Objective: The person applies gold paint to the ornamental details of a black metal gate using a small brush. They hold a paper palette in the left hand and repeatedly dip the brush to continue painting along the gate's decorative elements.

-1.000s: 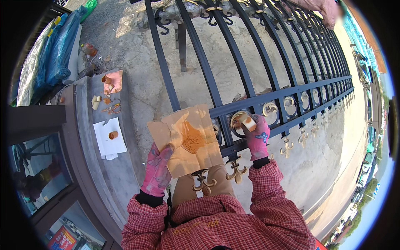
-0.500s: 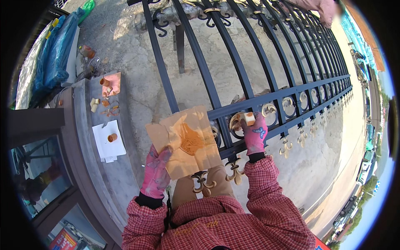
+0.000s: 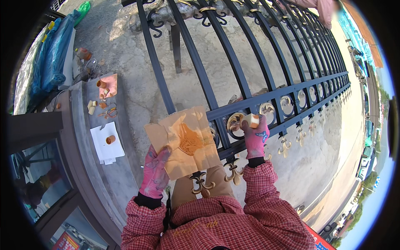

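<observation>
My left hand (image 3: 155,171), in a stained pink glove, is closed on the left edge of a creased brown cardboard sheet (image 3: 166,129). A wet orange-gold paint smear (image 3: 190,139) covers the sheet's middle. A small white sponge block (image 3: 250,120) with gold-brown paint on it is gripped in my right hand (image 3: 255,137), also gloved in pink. The sponge is beside a gold scroll ornament (image 3: 234,121) set between the rails of a dark metal fence panel (image 3: 275,96). Whether sponge and scroll touch, I cannot tell.
Left of me, a grey ledge (image 3: 125,166) bears paint cups (image 3: 110,139), sponge pieces (image 3: 91,109), pliers (image 3: 111,113) and white paper (image 3: 101,150). Gold fleur-de-lis finials (image 3: 203,185) point toward me. Another person's pink sleeve (image 3: 323,10) shows beyond the panel, far right.
My right hand has shifted slightly right with the sponge, which has turned so that its paint-stained face shows. The left hand holds the cardboard much as before. The view has shifted a little.
</observation>
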### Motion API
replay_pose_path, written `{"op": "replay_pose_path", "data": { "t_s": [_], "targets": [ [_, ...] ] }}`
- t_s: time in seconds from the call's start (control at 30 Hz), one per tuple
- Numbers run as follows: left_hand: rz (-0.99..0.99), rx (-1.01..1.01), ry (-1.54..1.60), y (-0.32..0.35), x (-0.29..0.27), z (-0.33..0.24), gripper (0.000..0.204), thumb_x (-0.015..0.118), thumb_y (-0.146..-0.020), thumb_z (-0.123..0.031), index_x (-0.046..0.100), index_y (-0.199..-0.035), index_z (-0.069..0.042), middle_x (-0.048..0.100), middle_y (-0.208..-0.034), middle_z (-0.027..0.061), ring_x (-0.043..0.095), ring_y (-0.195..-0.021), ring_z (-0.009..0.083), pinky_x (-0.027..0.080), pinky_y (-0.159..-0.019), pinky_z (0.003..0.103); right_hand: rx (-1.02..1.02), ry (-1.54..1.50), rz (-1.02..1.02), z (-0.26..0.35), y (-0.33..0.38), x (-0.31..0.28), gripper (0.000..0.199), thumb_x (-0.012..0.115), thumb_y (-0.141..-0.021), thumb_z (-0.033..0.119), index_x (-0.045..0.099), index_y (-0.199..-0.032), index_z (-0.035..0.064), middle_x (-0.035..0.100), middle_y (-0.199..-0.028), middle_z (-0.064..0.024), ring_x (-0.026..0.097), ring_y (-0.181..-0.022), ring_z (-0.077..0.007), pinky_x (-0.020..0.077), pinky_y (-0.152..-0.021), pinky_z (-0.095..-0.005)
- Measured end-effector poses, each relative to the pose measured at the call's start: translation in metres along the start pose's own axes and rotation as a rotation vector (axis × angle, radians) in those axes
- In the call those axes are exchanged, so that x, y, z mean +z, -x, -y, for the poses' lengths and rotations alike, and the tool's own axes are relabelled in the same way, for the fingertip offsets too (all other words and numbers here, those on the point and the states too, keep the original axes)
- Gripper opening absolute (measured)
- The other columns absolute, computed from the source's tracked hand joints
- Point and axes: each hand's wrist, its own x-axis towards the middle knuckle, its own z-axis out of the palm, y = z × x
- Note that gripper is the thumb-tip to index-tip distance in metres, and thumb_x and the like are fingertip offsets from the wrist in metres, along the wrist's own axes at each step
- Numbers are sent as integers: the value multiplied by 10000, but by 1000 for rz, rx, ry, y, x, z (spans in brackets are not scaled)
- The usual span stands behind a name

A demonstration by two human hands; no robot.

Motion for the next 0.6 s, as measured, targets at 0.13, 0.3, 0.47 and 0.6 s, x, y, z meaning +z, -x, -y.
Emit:
{"op": "replay_pose_path", "data": {
  "t_s": [0.13, 0.3, 0.47, 0.6],
  "targets": [
    [25, 25, 4, -4, 2, -1, 449, 557, -897, -50, 419, -1324, -51, 539, -1184, 44, 536, -1067, 143, 456, -922, 299, 43, 105, 48, -9, -3, 2, 351, 754, -702, 116, 538, -961, 20, 640, -872, -146, 651, -775, -269, 504, -678, -326],
    [19, -1, -21, -6, 0, -2, 519, 612, -874, -121, 392, -1340, -61, 527, -1188, 41, 531, -1098, 167, 465, -936, 334, 84, -6, 3, 3, 4, -4, 352, 739, -700, 115, 544, -978, 21, 650, -838, -126, 650, -737, -209, 511, -674, -307],
    [2, 5, 9, -5, 9, -8, 469, 557, -904, -59, 394, -1343, -60, 538, -1158, 33, 535, -1062, 136, 466, -910, 299, -8, 27, -8, -9, -1, 4, 343, 744, -706, 109, 544, -970, 19, 639, -858, -135, 642, -736, -234, 508, -658, -319],
    [51, 22, -61, -6, -1, -4, 559, 632, -866, -190, 379, -1350, -68, 510, -1203, 32, 521, -1109, 164, 459, -953, 348, 15, 53, 4, -6, -6, 9, 333, 747, -715, 113, 549, -967, 24, 626, -865, -142, 631, -737, -273, 503, -648, -341]
  ]
}}
